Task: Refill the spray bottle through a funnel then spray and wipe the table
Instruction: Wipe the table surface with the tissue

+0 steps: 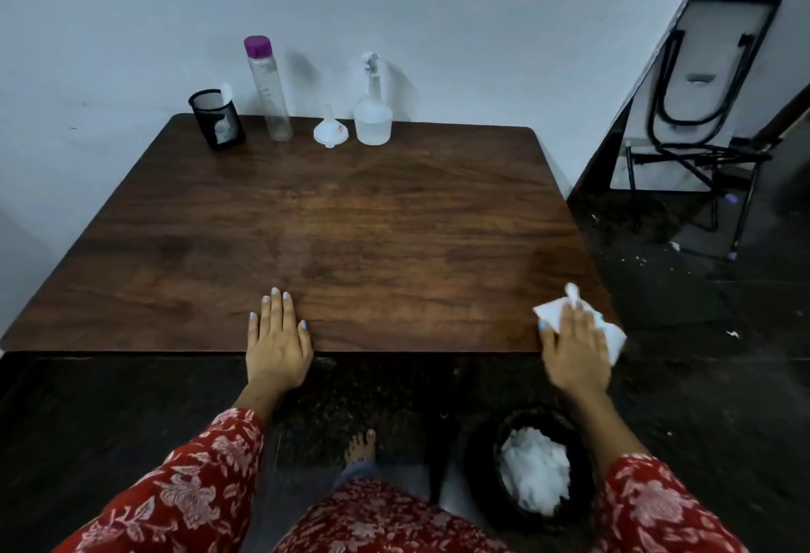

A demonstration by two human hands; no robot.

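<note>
Two hands on table (394, 210): left hand (277, 340) flat, fingers straight, at 6 o'clock edge; right hand (574, 348) presses white tissue (552, 313) at 4 o'clock corner. Spray bottle (372, 114) and funnel (330, 131) stand at 12 o'clock. Wiping step, apparently near its end; next probably binning the tissue.

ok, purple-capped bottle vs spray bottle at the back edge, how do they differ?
The purple-capped bottle is a tall, narrow straight cylinder; the spray bottle is shorter, with a wide base tapering to a thin neck. The first is closed by a purple screw cap, the second by a white trigger head. The first looks nearly empty; the second's fill level is unclear. Both are clear plastic, upright, on the table.
</note>
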